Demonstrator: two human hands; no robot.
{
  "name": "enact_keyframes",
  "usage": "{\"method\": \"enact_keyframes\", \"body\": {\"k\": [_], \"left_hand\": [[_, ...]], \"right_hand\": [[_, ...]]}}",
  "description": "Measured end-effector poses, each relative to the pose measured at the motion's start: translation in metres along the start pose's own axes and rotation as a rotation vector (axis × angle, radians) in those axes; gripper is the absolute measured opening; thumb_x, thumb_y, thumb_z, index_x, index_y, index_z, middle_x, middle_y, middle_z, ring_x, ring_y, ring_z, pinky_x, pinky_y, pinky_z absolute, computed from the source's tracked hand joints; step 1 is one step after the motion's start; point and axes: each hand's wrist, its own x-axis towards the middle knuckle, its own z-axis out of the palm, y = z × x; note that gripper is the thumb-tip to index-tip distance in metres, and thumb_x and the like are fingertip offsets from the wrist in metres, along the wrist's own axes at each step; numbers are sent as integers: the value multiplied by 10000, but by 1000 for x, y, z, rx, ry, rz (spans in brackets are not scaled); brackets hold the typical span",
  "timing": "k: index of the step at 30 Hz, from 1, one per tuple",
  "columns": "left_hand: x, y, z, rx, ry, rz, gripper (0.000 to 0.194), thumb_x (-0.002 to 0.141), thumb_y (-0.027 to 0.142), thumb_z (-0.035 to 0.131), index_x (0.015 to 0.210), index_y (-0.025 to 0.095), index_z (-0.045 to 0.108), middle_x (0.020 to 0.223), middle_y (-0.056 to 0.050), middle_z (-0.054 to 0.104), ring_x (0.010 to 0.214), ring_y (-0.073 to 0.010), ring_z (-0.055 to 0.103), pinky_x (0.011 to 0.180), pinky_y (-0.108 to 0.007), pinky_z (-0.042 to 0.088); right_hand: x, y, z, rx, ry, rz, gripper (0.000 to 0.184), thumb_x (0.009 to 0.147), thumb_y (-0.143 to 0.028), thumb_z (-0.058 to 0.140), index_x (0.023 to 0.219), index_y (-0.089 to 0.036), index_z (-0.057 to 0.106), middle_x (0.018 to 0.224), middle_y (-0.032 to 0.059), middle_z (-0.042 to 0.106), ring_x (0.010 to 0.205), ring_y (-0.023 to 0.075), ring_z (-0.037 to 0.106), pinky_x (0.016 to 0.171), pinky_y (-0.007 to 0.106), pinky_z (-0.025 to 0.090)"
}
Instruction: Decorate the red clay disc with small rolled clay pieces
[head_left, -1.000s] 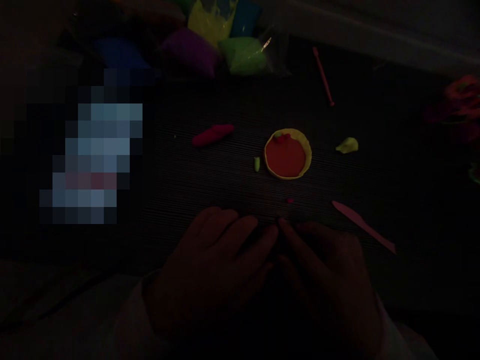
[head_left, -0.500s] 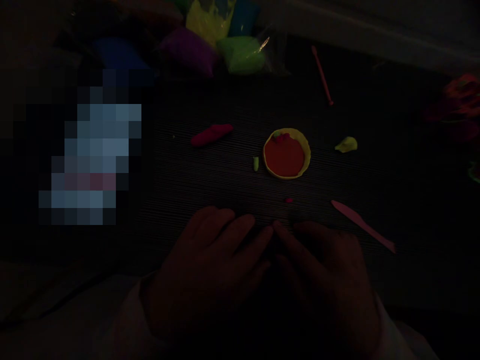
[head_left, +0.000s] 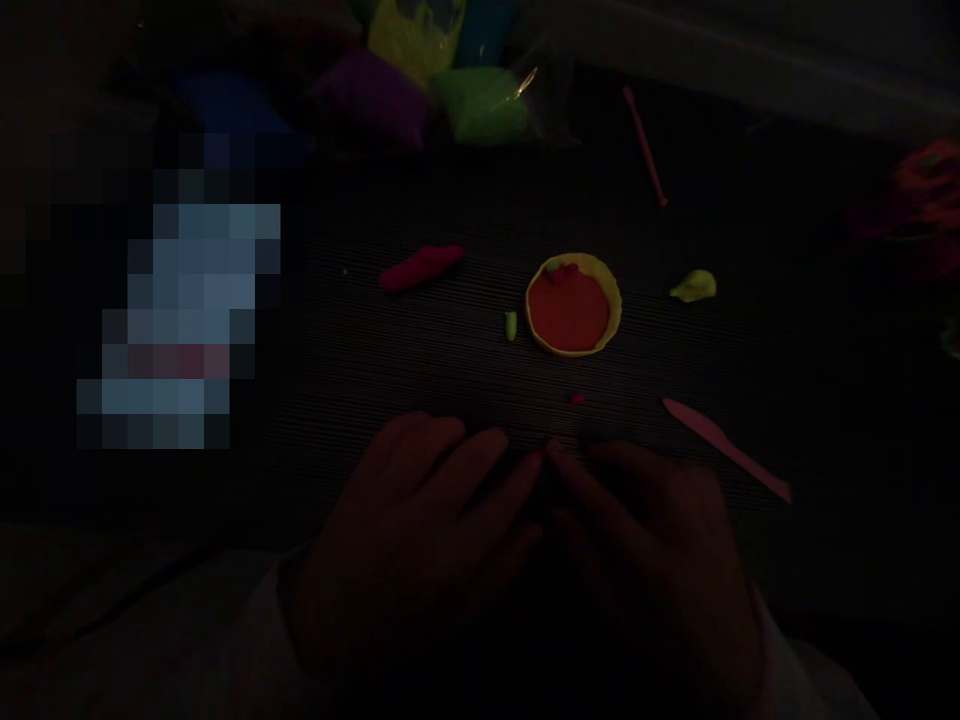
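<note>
very dim lighting, hands deep in shadow (head_left: 420, 530), small glare on plastic (head_left: 527, 83)

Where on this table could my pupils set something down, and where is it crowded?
Room: between the yellow-walled dish and pink knife; between the magenta roll and purple packet. Crowded: around the green packet, left hand and right hand.

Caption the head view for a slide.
In dim light, left hand and right hand, fingertips close together, near a small pink piece, a yellow-rimmed dish and a pink knife-shaped tool.
</note>
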Motion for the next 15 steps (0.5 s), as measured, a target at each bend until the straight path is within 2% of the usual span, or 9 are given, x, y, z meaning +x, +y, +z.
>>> {"method": "enact_keyframes", "body": {"k": [3,9,15], "left_hand": [[0,-1,-1,-6,45,1,312,770,311,515,1058,202,559,978,-38,561,861,-207,465,752,-387,410],[1,-1,-7,-11,171,-5,151,756,280,533,836,175,605,838,-24,575,792,-174,486,710,-339,444],[2,0,-3,2,66,4,283,772,318,511,1033,225,568,947,-23,573,833,-197,475,731,-373,422]], "right_hand": [[0,0,0,-1,0,12,348,800,-317,458,1131,-229,514,979,89,513,778,209,484,649,387,387],[1,0,-2,23,-7,13,353,786,-290,485,1128,-210,518,971,90,521,787,209,487,654,380,392],[1,0,-1,12,16,-1,338,793,-298,469,1113,-205,530,963,94,514,773,208,482,641,377,387]]}}
